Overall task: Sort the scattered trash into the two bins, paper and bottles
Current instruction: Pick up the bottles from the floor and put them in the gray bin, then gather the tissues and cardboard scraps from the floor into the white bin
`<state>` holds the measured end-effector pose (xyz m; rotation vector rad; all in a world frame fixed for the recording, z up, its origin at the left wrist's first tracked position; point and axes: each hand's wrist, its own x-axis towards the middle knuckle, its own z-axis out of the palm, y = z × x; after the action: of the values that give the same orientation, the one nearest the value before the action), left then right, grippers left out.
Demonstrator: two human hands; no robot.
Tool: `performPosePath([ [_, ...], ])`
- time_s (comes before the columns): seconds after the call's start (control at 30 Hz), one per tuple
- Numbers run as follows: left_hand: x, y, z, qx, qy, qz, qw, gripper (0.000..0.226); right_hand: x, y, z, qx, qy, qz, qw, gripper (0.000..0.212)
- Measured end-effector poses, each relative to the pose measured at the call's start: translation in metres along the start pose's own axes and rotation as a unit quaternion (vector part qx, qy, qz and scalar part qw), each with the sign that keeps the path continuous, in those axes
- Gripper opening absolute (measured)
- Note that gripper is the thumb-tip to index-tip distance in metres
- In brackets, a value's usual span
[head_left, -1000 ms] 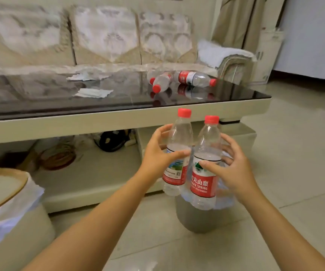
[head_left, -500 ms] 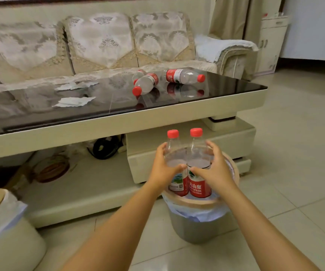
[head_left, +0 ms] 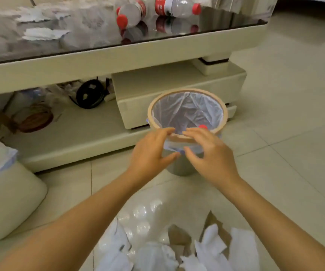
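A round bin (head_left: 224, 112) with a wooden rim and a clear liner stands on the floor by the coffee table. A red bottle cap (head_left: 203, 126) shows inside it near the front rim. My left hand (head_left: 151, 153) and my right hand (head_left: 210, 153) hover just in front of that rim, fingers apart, holding nothing. Two clear bottles with red caps, one (head_left: 131, 12) on the left and one (head_left: 175, 4) on the right, lie on the glass tabletop. Torn paper (head_left: 44, 34) lies further left on the table. More white paper scraps (head_left: 206, 249) lie on the floor near me.
A second bin (head_left: 7, 192), cream with a white liner, stands at the left edge. The coffee table (head_left: 118, 57) has a lower shelf with a black coiled cable (head_left: 90, 93) and a basket (head_left: 33, 118). Tiled floor spreads to the right.
Both hands lowered the two bottles into the round bin and let go. The hands are now empty and drawn back to the near rim. The view has tilted down.
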<state>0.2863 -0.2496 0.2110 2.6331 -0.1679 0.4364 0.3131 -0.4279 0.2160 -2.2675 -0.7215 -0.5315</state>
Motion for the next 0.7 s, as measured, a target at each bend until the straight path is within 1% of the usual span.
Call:
performPosePath([
  [0.07, -0.029, 0.003, 0.009, 0.038, -0.015, 0.045, 0.998, 0.068, -0.042, -0.004, -0.001, -0.062, -0.03, -0.016, 0.998, 0.039],
  [0.13, -0.06, 0.008, 0.02, 0.048, -0.039, 0.06, 0.996, 0.072, -0.087, -0.003, -0.005, -0.104, -0.088, -0.001, 0.991, 0.047],
  [0.2, -0.092, 0.014, 0.033, 0.055, -0.078, 0.053, 0.994, 0.073, -0.132, -0.002, -0.014, -0.126, -0.146, 0.022, 0.981, 0.053],
  [0.27, -0.125, 0.018, 0.047, 0.053, -0.131, 0.035, 0.989, 0.074, -0.174, 0.001, -0.02, -0.151, -0.196, 0.023, 0.969, 0.057],
  [0.37, -0.162, 0.021, 0.067, 0.046, -0.208, 0.028, 0.977, 0.082, -0.225, 0.01, -0.02, -0.181, -0.27, 0.048, 0.944, 0.058],
  [0.47, -0.188, 0.021, 0.088, 0.044, -0.258, 0.024, 0.965, 0.087, -0.258, 0.019, -0.014, -0.187, -0.354, 0.092, 0.912, 0.068],
  [0.53, -0.201, 0.023, 0.103, 0.028, -0.302, 0.002, 0.953, 0.091, -0.27, 0.022, -0.013, -0.19, -0.403, 0.108, 0.889, 0.073],
  [0.63, -0.211, 0.037, 0.122, 0.012, -0.36, -0.032, 0.932, 0.099, -0.274, 0.03, -0.015, -0.195, -0.472, 0.099, 0.854, 0.078],
  [0.7, -0.215, 0.045, 0.13, 0.023, -0.387, -0.045, 0.921, 0.106, -0.269, 0.037, -0.016, -0.196, -0.49, 0.072, 0.846, 0.085],
])
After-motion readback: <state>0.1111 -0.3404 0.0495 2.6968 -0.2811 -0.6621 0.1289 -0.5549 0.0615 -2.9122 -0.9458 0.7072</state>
